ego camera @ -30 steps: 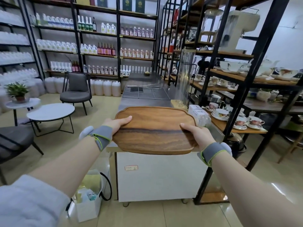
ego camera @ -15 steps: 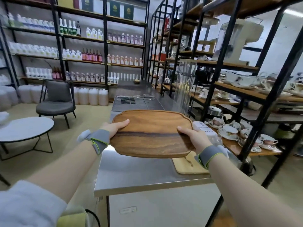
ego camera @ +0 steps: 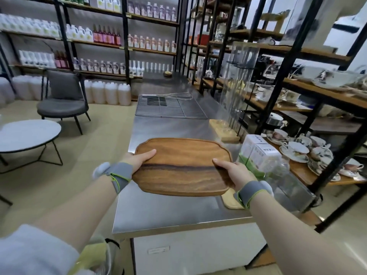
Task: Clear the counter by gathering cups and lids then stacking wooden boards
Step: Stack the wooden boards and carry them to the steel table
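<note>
A dark wooden board [ego camera: 182, 165] with a scalloped outline is held level above the steel counter [ego camera: 170, 211]. My left hand [ego camera: 140, 159] grips its left edge, thumb on top. On the right edge my right hand [ego camera: 232, 171] grips the same way. A pale wooden board [ego camera: 231, 201] lies on the counter under the right side of the dark one, mostly hidden. Another light wooden board [ego camera: 222, 128] lies farther back by the rack, with clear glass things on it.
A wire cooling rack [ego camera: 170, 107] and a whisk [ego camera: 174, 95] lie at the counter's far part. A white and green carton [ego camera: 258, 153] stands on the counter's right. Black shelving [ego camera: 286, 66] with teacups [ego camera: 297, 147] lines the right. A round table [ego camera: 27, 135] and grey chair [ego camera: 61, 102] stand left.
The view has closed in on the counter. The dark board, still in both hands, is now over the near part of the counter, above the pale board.
</note>
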Motion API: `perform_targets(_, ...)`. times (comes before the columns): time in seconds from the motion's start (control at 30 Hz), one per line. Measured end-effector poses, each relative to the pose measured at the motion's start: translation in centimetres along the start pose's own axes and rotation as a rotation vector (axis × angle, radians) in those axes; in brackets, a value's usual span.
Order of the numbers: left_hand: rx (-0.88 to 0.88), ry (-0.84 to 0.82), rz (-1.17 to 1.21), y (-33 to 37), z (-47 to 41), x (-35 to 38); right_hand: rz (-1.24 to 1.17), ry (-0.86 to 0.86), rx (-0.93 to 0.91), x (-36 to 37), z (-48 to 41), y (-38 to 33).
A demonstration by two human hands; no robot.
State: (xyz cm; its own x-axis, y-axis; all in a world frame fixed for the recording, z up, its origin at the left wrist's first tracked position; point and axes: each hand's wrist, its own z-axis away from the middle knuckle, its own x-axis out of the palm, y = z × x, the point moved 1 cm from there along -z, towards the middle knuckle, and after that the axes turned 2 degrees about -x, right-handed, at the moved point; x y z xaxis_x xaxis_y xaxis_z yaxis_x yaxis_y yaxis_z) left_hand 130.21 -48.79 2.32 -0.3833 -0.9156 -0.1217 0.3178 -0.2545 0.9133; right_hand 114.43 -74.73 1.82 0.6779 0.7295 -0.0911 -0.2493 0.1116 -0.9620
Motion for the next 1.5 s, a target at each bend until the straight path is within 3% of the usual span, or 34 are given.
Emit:
perform_targets(0.33,-0.089,0.102,0.032,-4.3,-4.1,1.5,0.003,-0.079,0.093,1.8,-4.9,4.3)
perform_targets(0.53,-0.223,0.254,-0.104,-8.5,-6.6,2.1,0.115,-0.099,0.150,3.7,-8.0,8.3)
perform_targets(1.03,-0.293,0.354,-0.314,-14.5,-12.1,4.3,0.318,-0.071,0.195,4.8,-13.2,14.8)
perform_targets(1.5,-0.223,0.428,-0.374,-16.1,-13.7,5.1,0.505,-0.039,0.137,5.1,-14.7,16.0)
